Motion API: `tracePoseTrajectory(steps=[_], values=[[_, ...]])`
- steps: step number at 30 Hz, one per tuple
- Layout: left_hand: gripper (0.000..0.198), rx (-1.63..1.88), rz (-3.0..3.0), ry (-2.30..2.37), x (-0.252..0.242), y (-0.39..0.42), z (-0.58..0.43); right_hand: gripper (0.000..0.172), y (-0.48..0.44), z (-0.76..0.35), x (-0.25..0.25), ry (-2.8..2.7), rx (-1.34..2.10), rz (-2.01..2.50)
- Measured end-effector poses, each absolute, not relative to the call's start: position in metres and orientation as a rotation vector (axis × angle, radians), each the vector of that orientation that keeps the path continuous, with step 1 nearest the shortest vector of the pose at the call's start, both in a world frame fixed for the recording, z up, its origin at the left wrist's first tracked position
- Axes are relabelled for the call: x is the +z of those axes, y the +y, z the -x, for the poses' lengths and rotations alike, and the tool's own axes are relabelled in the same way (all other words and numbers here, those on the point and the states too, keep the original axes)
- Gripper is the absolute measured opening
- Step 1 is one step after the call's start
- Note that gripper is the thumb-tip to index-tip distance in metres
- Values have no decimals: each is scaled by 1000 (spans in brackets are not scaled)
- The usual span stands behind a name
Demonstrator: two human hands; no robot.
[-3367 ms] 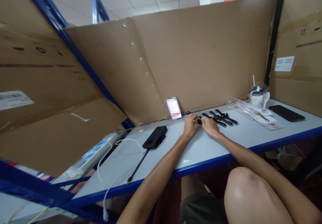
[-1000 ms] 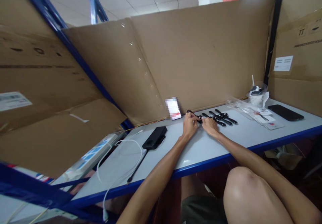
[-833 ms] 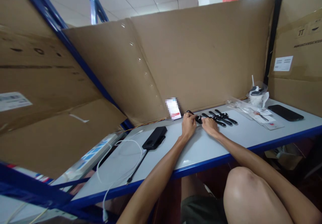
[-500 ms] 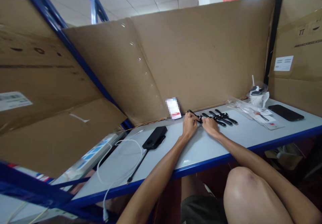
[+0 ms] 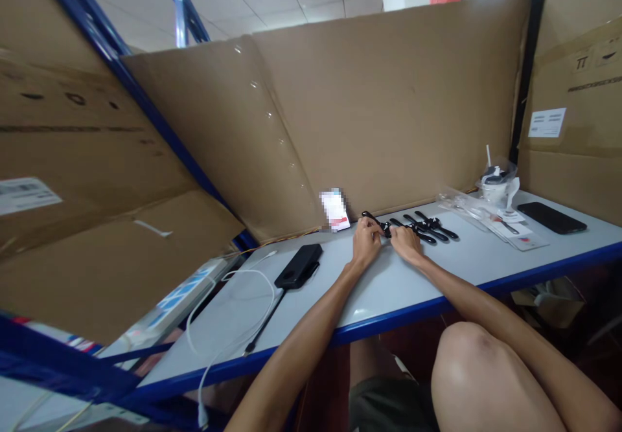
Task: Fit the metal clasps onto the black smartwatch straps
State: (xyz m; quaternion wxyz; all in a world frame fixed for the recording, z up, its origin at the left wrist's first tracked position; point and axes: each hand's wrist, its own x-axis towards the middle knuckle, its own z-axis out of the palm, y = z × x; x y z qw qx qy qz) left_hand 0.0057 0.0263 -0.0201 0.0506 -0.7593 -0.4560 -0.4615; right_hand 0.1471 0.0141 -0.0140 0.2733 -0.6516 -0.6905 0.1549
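Observation:
Near the back of the grey tabletop, both my hands work on one black spokeshave (image 5: pixel 370 217) with a slim rounded handle. My left hand (image 5: pixel 367 241) is closed around its left and middle part, thumb and fingers bent over it. Close by on the other side, my right hand (image 5: pixel 406 243) has its fingers pinched at the right part of the same tool. The fingers hide much of its middle. Just beyond my right hand lie several similar black spokeshaves (image 5: pixel 437 227), side by side at a slant, with small shiny fittings at their centres.
A lit phone (image 5: pixel 335 210) leans on the cardboard wall (image 5: pixel 389 108). To the left lie a black power bank (image 5: pixel 299 266) and a white cable (image 5: pixel 272 283). Rightward are plastic-wrapped packets (image 5: pixel 505 225), a lidded cup (image 5: pixel 494 189) and a dark phone (image 5: pixel 552 217).
The fingers of my left hand have shifted slightly on the spokeshave. Everything else stays where it was.

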Motion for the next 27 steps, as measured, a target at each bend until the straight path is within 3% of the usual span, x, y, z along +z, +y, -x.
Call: tracePoseTrajectory(steps=[6, 10, 14, 27], values=[[16, -1940, 2109, -1728, -21, 39, -2, 55, 20, -148, -15, -1837, 493, 1746], [43, -2157, 2441, -2080, -21, 40, -6, 54, 21, -148, -16, -1932, 471, 1633], [49, -2374, 2500, -2107, -20, 36, -8, 52, 19, -147, -16, -2002, 414, 1538], [43, -2250, 2431, -2067, -24, 41, -9, 54, 23, -146, -17, -2010, 458, 1450]])
